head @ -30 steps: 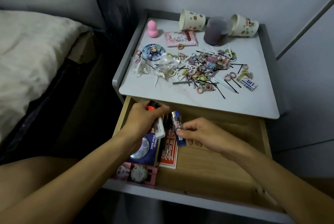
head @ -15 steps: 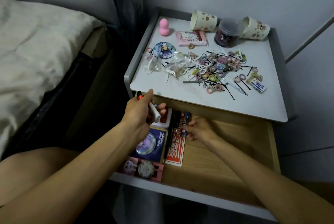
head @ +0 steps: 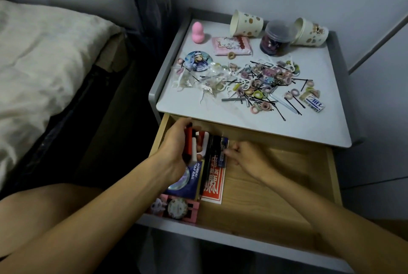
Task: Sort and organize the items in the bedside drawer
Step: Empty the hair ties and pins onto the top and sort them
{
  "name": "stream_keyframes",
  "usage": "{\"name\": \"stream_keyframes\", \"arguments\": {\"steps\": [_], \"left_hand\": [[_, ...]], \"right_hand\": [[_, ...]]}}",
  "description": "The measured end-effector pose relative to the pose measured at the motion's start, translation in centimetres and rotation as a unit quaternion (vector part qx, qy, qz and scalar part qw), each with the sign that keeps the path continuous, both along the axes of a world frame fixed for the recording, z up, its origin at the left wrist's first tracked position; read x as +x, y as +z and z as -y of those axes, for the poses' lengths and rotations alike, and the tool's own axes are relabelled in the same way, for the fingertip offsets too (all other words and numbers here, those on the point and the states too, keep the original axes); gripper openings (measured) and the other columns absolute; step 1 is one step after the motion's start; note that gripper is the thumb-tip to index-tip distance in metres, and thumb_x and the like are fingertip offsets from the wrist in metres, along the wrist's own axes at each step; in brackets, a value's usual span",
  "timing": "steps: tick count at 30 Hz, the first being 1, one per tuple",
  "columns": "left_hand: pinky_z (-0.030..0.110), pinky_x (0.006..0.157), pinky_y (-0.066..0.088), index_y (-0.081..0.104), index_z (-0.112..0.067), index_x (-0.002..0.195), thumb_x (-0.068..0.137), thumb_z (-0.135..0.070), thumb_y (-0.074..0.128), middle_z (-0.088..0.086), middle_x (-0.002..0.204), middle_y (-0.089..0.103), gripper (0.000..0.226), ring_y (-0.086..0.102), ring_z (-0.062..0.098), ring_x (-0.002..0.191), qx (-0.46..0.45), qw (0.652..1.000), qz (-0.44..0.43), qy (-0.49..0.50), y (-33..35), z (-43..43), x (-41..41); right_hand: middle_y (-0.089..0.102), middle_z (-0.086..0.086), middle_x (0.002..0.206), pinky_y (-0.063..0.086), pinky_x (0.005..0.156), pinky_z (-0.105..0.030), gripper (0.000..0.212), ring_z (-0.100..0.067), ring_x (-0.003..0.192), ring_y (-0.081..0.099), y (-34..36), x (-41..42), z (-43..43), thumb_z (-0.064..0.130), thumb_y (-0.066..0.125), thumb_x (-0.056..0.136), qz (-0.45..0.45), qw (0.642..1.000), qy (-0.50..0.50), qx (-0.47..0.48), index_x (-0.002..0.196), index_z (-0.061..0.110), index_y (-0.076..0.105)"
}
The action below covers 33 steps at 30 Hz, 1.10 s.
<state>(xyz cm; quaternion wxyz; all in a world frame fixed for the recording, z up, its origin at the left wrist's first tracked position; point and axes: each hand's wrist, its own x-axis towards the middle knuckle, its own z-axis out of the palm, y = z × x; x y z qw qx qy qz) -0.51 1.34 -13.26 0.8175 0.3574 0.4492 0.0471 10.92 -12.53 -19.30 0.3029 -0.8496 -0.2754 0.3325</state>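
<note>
Currently the left hand (head: 174, 143), left of centre, has its grip closed round a red lighter (head: 188, 140) and a white stick (head: 194, 151) over the far-left corner of the open drawer (head: 276, 185). Just right of it, the right hand (head: 248, 160) pinches a blue lighter (head: 222, 154) lying beside black pens (head: 209, 158) in the drawer. Hair ties and pins (head: 265, 83) litter the worktop (head: 220, 119) above.

Counter (head: 242, 126): cup (head: 246, 23) + cup (head: 309, 32) = 2 cups. 1 jar (head: 276, 40), 1 sponge (head: 197, 32), 1 packet (head: 229, 47), 1 badge (head: 197, 61), 1 eraser (head: 314, 103). Hair ties (head: 265, 105) and pins (head: 304, 80): dozens, tangled, no exact count.
Drawer (head: 276, 196): 3 lighters: red lighter (head: 188, 139), white lighter (head: 194, 151), blue lighter (head: 221, 158). 1 card pack (head: 213, 187), 1 blue box (head: 192, 182), 1 pink case (head: 192, 211). Black pens (head: 208, 158): 1 or 2, can't tell.
</note>
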Motion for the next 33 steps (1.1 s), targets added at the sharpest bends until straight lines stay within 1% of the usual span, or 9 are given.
{"name": "stream_keyframes", "arguments": {"steps": [2,4,8,13,17,20,24,28,33], "left_hand": [[0.023,0.046,0.041,0.063,-0.015,0.083,0.098,-0.036,0.039,0.000,0.064,0.056,0.036,0.053,0.013,0.051,0.015,0.999,-0.014,-0.029,-0.7,0.5,0.1],[0.026,0.050,0.041,0.068,-0.016,0.084,0.100,-0.036,0.035,0.003,0.071,0.055,0.042,0.050,0.015,0.056,0.024,0.999,-0.017,-0.034,-1.4,1.2,0.3],[0.026,0.053,0.050,0.064,-0.012,0.086,0.102,-0.028,0.045,0.007,0.071,0.059,0.030,0.059,0.015,0.058,-0.003,1.000,0.028,-0.014,-1.5,2.9,0.5],[0.030,0.067,0.052,0.054,-0.010,0.111,0.103,-0.021,0.045,0.011,0.086,0.060,0.016,0.062,0.019,0.075,0.013,0.995,0.087,-0.044,-1.6,3.4,-0.2],[0.028,0.053,0.050,0.059,-0.014,0.101,0.095,-0.024,0.057,0.009,0.081,0.064,0.012,0.062,0.020,0.065,0.069,0.990,0.083,-0.086,-1.1,3.8,-0.2],[0.024,0.050,0.049,0.060,-0.011,0.096,0.087,-0.032,0.063,0.010,0.074,0.066,0.023,0.058,0.022,0.054,0.122,0.984,0.070,-0.109,-0.8,4.0,-0.2],[0.020,0.046,0.043,0.065,-0.009,0.099,0.096,-0.027,0.058,0.003,0.072,0.059,0.020,0.053,0.010,0.052,0.118,0.992,0.019,-0.049,-0.2,2.7,0.0],[0.016,0.039,0.041,0.058,-0.009,0.082,0.096,-0.011,0.050,0.001,0.056,0.053,0.016,0.050,0.010,0.042,0.039,0.998,0.036,0.041,1.0,1.3,0.4],[0.019,0.047,0.048,0.058,-0.006,0.094,0.101,-0.008,0.045,0.006,0.072,0.053,0.015,0.049,0.012,0.059,0.023,0.993,0.049,0.103,0.5,0.9,0.5]], "right_hand": [[0.057,0.006,0.059,0.040,0.054,-0.021,0.026,-0.007,0.054,0.052,1.9,-0.1,0.9,0.026,0.060,0.096,-0.021,0.998,-0.014,0.056,0.071,0.018,0.060],[0.058,0.007,0.062,0.040,0.052,-0.019,0.017,-0.004,0.053,0.051,3.9,-0.8,1.9,0.025,0.060,0.096,-0.072,0.990,-0.021,0.116,0.084,0.013,0.065],[0.058,-0.002,0.069,0.038,0.044,-0.018,0.021,-0.011,0.053,0.052,5.7,-3.0,1.9,0.024,0.062,0.094,-0.171,0.968,-0.042,0.179,0.097,0.003,0.063],[0.058,-0.005,0.064,0.040,0.043,-0.022,0.018,-0.017,0.050,0.052,5.3,-4.6,0.7,0.011,0.066,0.091,-0.216,0.956,-0.045,0.194,0.096,-0.003,0.056],[0.062,-0.003,0.069,0.042,0.047,-0.022,0.007,-0.016,0.055,0.054,5.5,-4.2,0.9,0.007,0.061,0.094,-0.265,0.944,-0.060,0.186,0.095,0.002,0.057],[0.062,-0.007,0.075,0.044,0.050,-0.022,0.015,-0.016,0.057,0.055,5.2,-4.2,0.9,0.004,0.057,0.095,-0.302,0.925,-0.087,0.212,0.107,-0.006,0.056],[0.063,-0.004,0.077,0.044,0.052,-0.021,0.004,-0.011,0.057,0.054,4.0,-2.8,1.7,0.007,0.056,0.096,-0.274,0.937,-0.104,0.191,0.099,0.006,0.059],[0.056,-0.005,0.076,0.038,0.046,-0.015,0.009,-0.010,0.057,0.048,0.5,-0.4,1.8,0.003,0.053,0.097,-0.173,0.971,-0.135,0.090,0.106,0.003,0.055],[0.050,-0.001,0.079,0.038,0.043,-0.010,0.016,-0.008,0.060,0.046,-2.8,0.0,0.9,0.000,0.052,0.097,-0.157,0.976,-0.148,0.043,0.108,0.007,0.044]]}}
